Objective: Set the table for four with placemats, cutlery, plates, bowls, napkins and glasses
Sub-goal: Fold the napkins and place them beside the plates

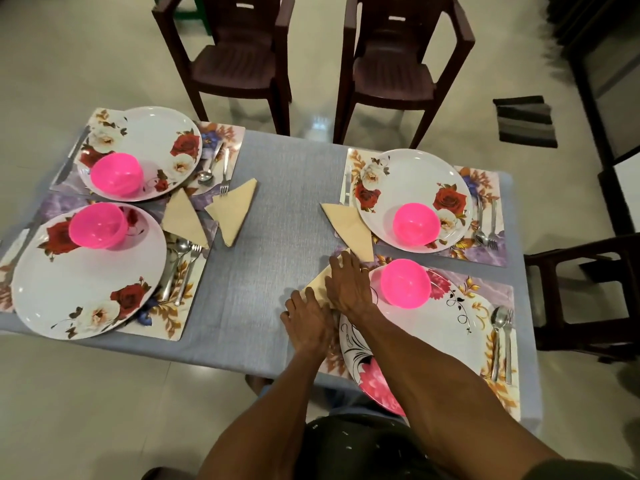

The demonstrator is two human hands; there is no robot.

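Both hands lie flat on a beige napkin (320, 284) near the middle of the surface's near edge, just left of the near-right plate (446, 327). The right hand (348, 285) has its fingers straight and spread over the napkin's upper part; the left hand (306, 318) presses the lower corner with straight fingers, so neither grip pinches anything. A pink bowl (405, 284) sits on that plate, beside the right hand.

Three more folded napkins are out: one (351, 228) against the far-right plate (412, 199), and two (close together) (183, 220) (233, 209) toward the left side between the left pair of plates. Each of the four floral placemats carries a plate and a pink bowl, with spoons and forks (502, 341) at the right of each plate. The surface (277, 220) wears a grey-blue cloth. Two brown chairs (239, 60) stand beyond the far edge.
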